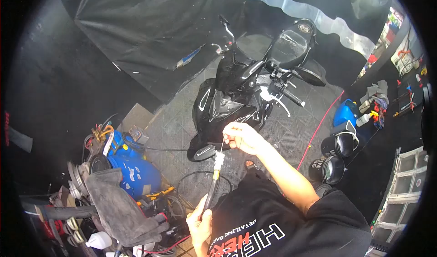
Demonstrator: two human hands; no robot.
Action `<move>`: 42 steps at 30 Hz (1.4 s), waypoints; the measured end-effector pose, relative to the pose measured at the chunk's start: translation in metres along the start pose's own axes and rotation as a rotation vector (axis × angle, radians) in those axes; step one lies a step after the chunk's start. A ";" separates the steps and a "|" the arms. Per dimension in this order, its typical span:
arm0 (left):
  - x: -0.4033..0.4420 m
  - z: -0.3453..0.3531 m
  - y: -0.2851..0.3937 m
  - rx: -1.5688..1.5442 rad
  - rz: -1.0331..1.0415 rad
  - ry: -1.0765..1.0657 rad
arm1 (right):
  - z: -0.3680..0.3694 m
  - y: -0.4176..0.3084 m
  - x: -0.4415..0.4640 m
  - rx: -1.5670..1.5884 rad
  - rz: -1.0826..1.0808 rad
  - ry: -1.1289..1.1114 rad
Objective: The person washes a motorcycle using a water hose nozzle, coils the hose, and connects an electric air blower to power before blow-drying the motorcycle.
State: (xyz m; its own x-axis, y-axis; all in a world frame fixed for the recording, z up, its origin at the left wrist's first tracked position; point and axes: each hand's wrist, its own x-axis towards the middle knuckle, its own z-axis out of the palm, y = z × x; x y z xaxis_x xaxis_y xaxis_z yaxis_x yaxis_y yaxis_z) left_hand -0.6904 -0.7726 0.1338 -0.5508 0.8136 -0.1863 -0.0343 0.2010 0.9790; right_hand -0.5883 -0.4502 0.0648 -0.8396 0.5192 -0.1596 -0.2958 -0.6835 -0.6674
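Observation:
My left hand (pixel 200 223) is wrapped round the black handle of a wand-like tool (pixel 212 188), which has a yellow band and a lumpy white head. The tool points up and away from me; its exact kind I cannot make out. Just above the white head, my right hand (pixel 241 137) pinches a thin thread-like strand (pixel 222 146) that runs down to the head. Beyond both hands stands a wet-looking black motorcycle (pixel 232 104), front end towards me.
At left, a blue drum (pixel 136 173) stands beside a draped grey cloth (pixel 111 204) and cluttered gear. Buckets (pixel 327 169) and a blue jug (pixel 344 113) stand at right. A red hose (pixel 318 129) crosses the dark tiled floor (pixel 291 134). Black sheeting (pixel 150 34) hangs behind.

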 end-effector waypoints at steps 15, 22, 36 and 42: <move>-0.025 -0.092 -0.019 0.086 -0.019 -0.111 | 0.179 0.104 -0.055 -2.007 -0.428 -0.508; -0.022 -0.164 -0.086 -0.422 0.223 -0.482 | 0.263 0.056 -0.038 -2.073 -0.802 -0.421; 0.111 -0.141 -0.258 0.202 0.175 -0.149 | 0.494 -0.189 -0.011 -2.287 -1.146 0.092; 0.142 -0.114 -0.287 0.083 0.108 0.069 | 0.501 -0.223 0.034 -2.043 -1.060 0.225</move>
State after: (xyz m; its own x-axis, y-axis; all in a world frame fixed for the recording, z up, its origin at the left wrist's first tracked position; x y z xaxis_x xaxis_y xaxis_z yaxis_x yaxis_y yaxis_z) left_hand -0.8535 -0.7771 -0.1644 -0.6036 0.7941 -0.0709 0.0961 0.1607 0.9823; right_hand -0.7790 -0.5366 0.5725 -0.6643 0.3462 0.6625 0.3631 0.9241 -0.1188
